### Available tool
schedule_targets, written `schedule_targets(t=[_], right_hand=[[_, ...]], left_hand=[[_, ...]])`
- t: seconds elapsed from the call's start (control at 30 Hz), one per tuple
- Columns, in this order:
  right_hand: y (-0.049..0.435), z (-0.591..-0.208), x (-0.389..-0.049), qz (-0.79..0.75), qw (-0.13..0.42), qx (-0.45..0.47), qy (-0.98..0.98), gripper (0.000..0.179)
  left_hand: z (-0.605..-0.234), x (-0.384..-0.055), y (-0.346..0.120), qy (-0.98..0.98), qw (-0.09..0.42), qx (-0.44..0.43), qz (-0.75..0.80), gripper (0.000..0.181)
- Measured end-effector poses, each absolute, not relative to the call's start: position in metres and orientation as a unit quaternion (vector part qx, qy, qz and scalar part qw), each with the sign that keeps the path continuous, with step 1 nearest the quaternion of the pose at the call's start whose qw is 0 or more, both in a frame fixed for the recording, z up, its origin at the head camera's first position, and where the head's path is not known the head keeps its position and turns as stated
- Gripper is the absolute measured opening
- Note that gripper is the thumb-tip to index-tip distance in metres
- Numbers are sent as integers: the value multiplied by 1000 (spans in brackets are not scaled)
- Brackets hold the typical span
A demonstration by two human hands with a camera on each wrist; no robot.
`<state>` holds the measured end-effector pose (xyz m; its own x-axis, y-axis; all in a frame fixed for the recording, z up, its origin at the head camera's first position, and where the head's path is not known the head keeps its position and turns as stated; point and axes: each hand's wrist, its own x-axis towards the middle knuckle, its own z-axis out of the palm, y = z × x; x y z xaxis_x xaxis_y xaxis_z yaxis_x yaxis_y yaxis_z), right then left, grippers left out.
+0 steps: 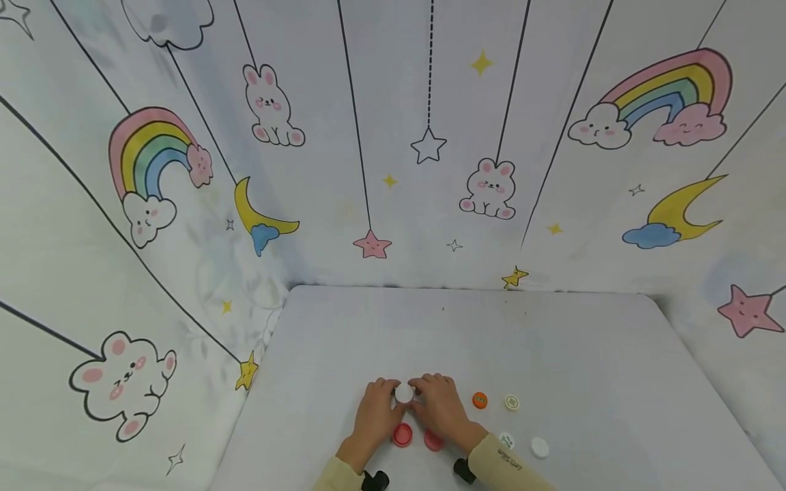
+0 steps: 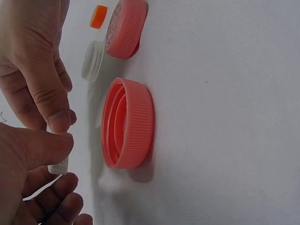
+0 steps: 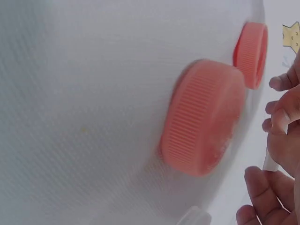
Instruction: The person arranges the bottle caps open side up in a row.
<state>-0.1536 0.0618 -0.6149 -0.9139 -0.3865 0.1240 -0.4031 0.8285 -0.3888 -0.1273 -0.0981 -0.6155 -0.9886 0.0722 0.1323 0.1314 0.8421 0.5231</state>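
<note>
Bearings from the pinched white cap.
- Left hand: 8 o'clock, pinching that cap.
- Open-side-up red cap: 6 o'clock.
- Second red cap: 5 o'clock.
- Right hand: between 3 and 4, pinching likewise.
- Orange cap: 3 o'clock.
- Printed disc: 4 o'clock.
- Cream cap: 3 o'clock.
- Plain disc: 4 o'clock.

Two red caps; one orange cap; one cream cap; three white caps.
</note>
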Motion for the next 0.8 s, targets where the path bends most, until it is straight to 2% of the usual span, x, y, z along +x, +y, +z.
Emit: schedule_targets(t=[0.27,0.5,0.8], right_hand=[[65,-613,-150,229,37,230,-945,43],[67,-612,-148,244,18,230,-942,45],[67,-613,-147,269,10,223,-937,32]], left_hand=[[-609,-122,-98,-955,81,-66,-278,36],[-607,-120,-99,-954,94,-75,-274,35],[-609,-122,-101,-936,91,-47,-336,26]])
